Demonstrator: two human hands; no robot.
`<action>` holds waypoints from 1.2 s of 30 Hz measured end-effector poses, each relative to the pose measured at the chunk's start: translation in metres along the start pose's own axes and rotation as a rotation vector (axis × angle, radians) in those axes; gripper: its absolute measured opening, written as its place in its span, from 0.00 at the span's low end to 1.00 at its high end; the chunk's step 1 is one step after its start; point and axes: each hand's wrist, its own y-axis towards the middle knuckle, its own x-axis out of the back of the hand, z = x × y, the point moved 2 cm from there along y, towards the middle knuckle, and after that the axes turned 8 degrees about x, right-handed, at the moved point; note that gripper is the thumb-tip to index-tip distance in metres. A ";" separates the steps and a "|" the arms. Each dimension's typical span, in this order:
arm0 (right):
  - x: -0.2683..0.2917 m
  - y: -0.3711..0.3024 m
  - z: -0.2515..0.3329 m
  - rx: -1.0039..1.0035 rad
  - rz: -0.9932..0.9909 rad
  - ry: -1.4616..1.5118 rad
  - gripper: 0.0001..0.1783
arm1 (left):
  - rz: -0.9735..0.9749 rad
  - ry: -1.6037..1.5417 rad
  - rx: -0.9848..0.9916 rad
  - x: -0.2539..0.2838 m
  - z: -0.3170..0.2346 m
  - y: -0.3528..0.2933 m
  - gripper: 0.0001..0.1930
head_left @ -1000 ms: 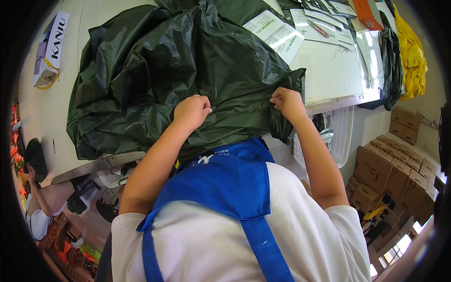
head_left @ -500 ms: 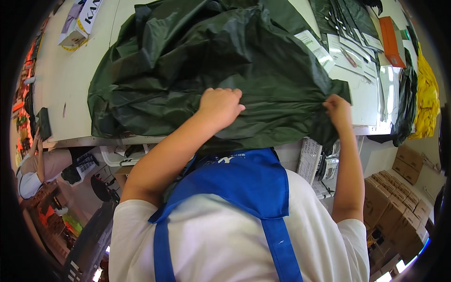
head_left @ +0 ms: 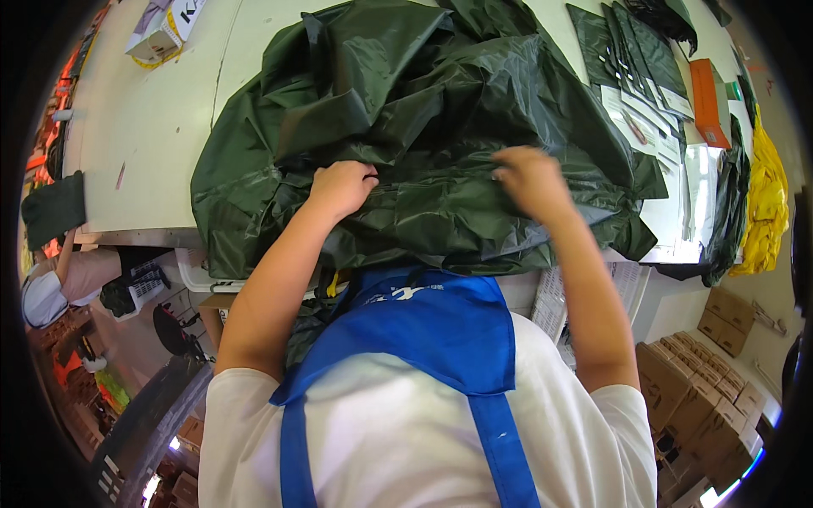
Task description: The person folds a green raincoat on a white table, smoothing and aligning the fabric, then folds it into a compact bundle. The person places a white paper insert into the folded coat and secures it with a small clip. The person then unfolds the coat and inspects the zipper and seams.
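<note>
Across the table in front of me lies a big crumpled piece of shiny dark green fabric (head_left: 440,216), its near edge hanging over the table's front. It looks like a waterproof garment or cover, but I cannot tell which. My left hand (head_left: 343,188) is closed on a fold left of the middle, fingertips partly hidden in the cloth. To the right, my right hand (head_left: 535,182) hovers at or just over the fabric, fingers bent toward the left. Motion blur hides whether it grips any cloth.
On the white table (head_left: 152,161), a white box (head_left: 165,38) stands at far left. Flat green packets (head_left: 631,63) with white cards and an orange box (head_left: 710,102) are at right. Yellow fabric (head_left: 765,203) hangs beyond. Another person's hand (head_left: 66,245) holds dark green cloth at left.
My right hand has left the fabric's right end and moved left, toward the middle. My left hand has shifted left. The cloth's folds are rearranged, and the other person's green cloth shows larger.
</note>
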 end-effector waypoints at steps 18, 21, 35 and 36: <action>-0.062 0.026 -0.015 -0.419 0.455 0.213 0.12 | 0.031 -0.320 -0.091 0.005 0.054 0.034 0.12; -0.058 0.026 -0.007 -0.455 0.455 0.236 0.10 | 0.094 -0.326 -0.069 0.006 0.055 0.039 0.12; -0.056 0.036 -0.002 -0.495 0.579 0.142 0.08 | 0.068 -0.250 -0.139 0.006 0.049 0.043 0.11; -0.056 0.036 -0.002 -0.494 0.574 0.138 0.08 | 0.057 -0.234 -0.143 0.004 0.049 0.044 0.11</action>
